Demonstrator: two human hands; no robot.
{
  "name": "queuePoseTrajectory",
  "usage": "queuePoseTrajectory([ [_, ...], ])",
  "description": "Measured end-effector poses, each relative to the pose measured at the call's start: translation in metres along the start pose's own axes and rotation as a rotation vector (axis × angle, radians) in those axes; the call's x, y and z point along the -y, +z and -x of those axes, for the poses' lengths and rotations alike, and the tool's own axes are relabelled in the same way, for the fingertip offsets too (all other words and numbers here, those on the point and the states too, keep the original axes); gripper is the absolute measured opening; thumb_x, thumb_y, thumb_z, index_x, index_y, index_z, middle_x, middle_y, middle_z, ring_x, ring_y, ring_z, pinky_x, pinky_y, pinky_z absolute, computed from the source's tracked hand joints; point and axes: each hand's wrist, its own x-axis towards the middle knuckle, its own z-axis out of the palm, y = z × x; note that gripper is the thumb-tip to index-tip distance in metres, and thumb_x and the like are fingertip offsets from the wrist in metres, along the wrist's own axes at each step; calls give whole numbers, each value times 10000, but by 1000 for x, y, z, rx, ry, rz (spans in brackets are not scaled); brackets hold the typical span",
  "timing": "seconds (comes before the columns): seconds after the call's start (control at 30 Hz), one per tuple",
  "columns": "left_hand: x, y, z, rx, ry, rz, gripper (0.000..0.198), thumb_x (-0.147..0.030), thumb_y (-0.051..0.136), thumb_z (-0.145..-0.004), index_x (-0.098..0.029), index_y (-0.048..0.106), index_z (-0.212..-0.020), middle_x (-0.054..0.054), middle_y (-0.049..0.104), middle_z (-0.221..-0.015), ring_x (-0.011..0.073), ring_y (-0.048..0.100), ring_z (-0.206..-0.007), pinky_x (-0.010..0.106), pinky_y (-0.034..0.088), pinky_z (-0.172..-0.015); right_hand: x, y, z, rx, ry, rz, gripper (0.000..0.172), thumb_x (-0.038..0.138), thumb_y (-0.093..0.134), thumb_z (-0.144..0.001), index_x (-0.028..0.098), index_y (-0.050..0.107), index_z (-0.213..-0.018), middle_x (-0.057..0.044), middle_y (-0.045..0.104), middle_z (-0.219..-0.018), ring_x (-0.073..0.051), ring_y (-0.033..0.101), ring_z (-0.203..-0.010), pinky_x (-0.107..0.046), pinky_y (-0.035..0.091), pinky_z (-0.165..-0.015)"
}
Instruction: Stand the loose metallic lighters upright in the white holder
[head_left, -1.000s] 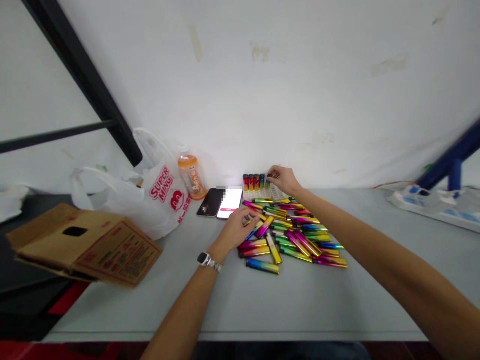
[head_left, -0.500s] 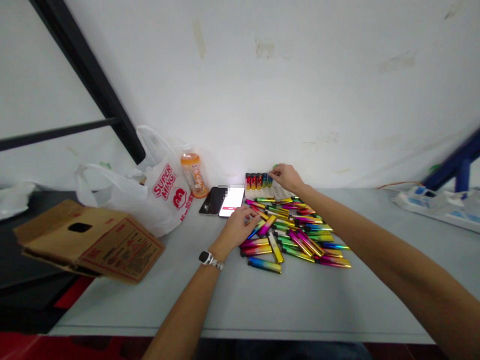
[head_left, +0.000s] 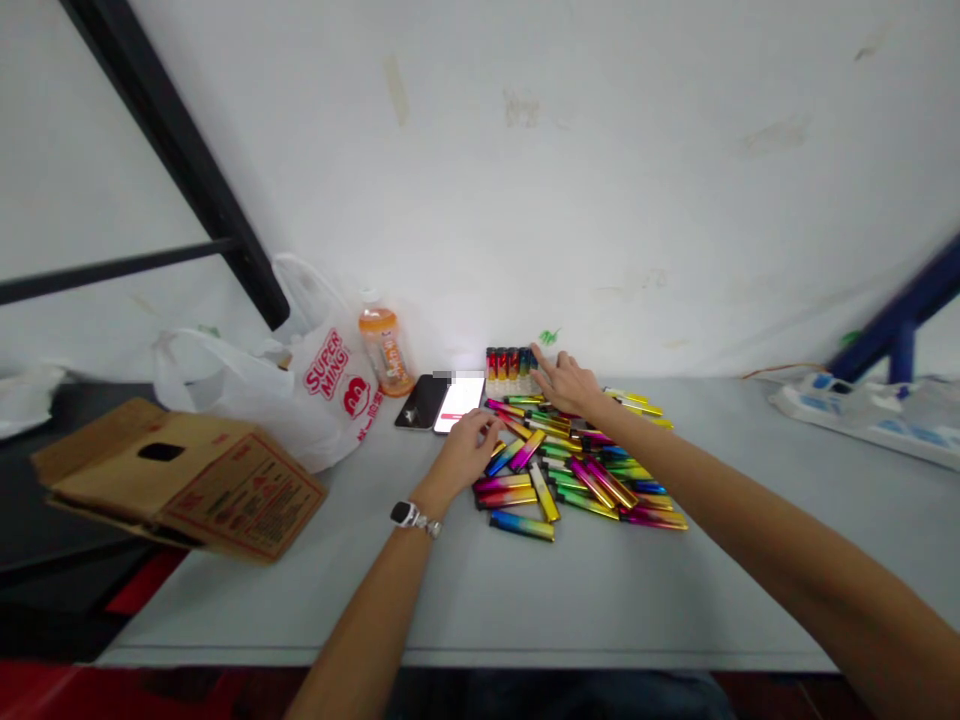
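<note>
Several shiny, rainbow-coloured lighters (head_left: pixel 592 475) lie in a loose pile on the table. Behind them, a short row of lighters (head_left: pixel 513 364) stands upright in a pale tray (head_left: pixel 517 386) against the wall. My right hand (head_left: pixel 568 384) is at the row's right end, fingers spread, with the index finger touching or very near the last upright lighter. Part of the tray is hidden behind this hand. At the pile's left edge rests my left hand (head_left: pixel 466 445), its fingers loosely bent and apart beside the nearest lighters; I see nothing held in it.
Two phones, one dark (head_left: pixel 422 402) and one with a lit screen (head_left: pixel 459 402), lie left of the tray. An orange-capped drink bottle (head_left: pixel 386 350), a white plastic bag (head_left: pixel 322 390) and an open cardboard box (head_left: pixel 225 485) stand farther left. A power strip (head_left: pixel 862 415) lies at the right.
My right hand has opened from a pinch at the row's end lighter and shifted slightly down, fingers now spread. My left hand stays by the pile. The view has shifted slightly.
</note>
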Motion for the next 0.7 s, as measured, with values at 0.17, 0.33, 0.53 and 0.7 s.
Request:
queuePoseTrajectory([
  [0.17, 1, -10, 2, -17, -33, 23, 260, -272, 429, -948, -169, 657, -877, 53, 664, -876, 164, 602, -790, 276, 460, -688, 17, -7, 15, -92, -26, -107, 535, 446, 296, -992, 175, 415, -1437, -154, 538, -1104, -272, 563, -957, -375, 431, -823],
  [0.33, 3, -13, 2, 2, -27, -15, 246, -265, 448, -934, -173, 641, -812, 33, 655, -789, 158, 586, -740, 277, 446, -682, 46, -21, 49, 11, -472, -274, 244, 319, 543, -856, 160, 664, -995, -96, 547, -998, -219, 546, -904, -328, 433, -834],
  [0.53, 2, -10, 1, -37, -6, -18, 224, -247, 467, -914, -181, 637, -785, 24, 655, -779, 150, 573, -719, 279, 448, -689, 73, -34, 59, 238, -673, -148, 293, 324, 706, -690, 155, 701, -929, -112, 600, -989, -241, 568, -857, -349, 450, -783],
  [0.7, 4, -9, 0, -75, -32, -30, 207, -247, 478, -910, -178, 637, -796, 25, 655, -785, 149, 581, -726, 271, 451, -686, 78, -33, 48, 281, -673, -50, 248, 279, 697, -673, 154, 686, -887, -112, 645, -959, -228, 592, -787, -324, 442, -714],
])
